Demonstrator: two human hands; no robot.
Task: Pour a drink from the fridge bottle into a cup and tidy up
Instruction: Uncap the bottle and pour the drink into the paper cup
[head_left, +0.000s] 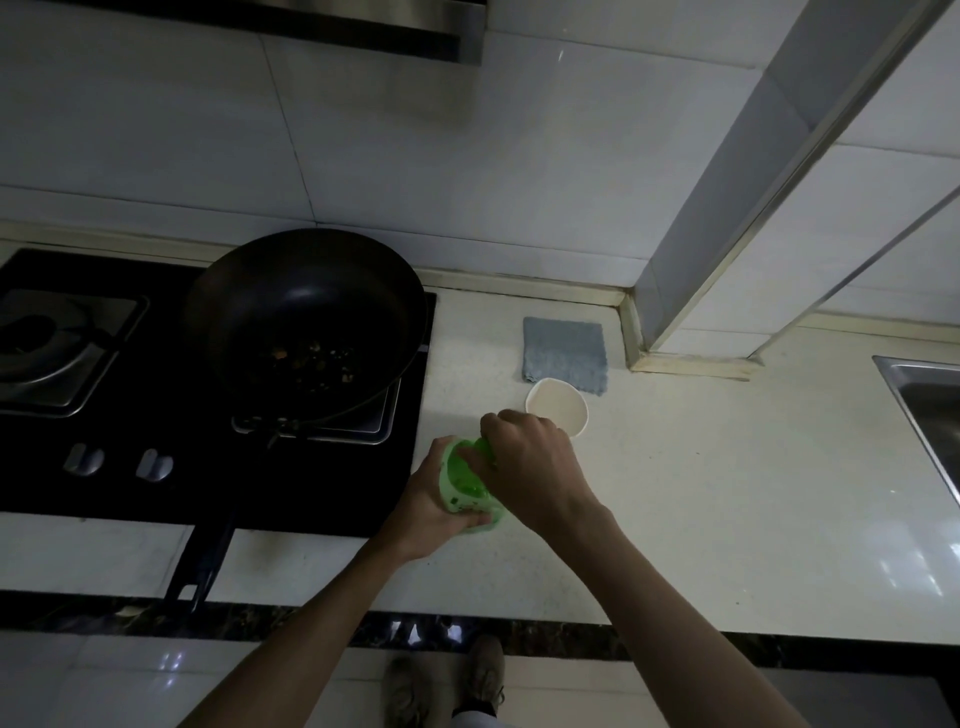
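A green bottle (465, 488) stands on the pale counter (701, 493) just right of the stove. My left hand (426, 512) wraps around its body from the left. My right hand (530, 462) covers the bottle's top, fingers closed on the cap area; the cap itself is mostly hidden. A white cup (558, 410) sits on the counter directly behind my right hand, upright, with what looks like a pale inside. I cannot tell whether there is liquid in it.
A black wok (306, 317) with dark food bits sits on the black gas stove (119, 415), its handle reaching over the counter's front edge. A folded grey cloth (565, 353) lies behind the cup. A steel sink (930, 415) is at the far right.
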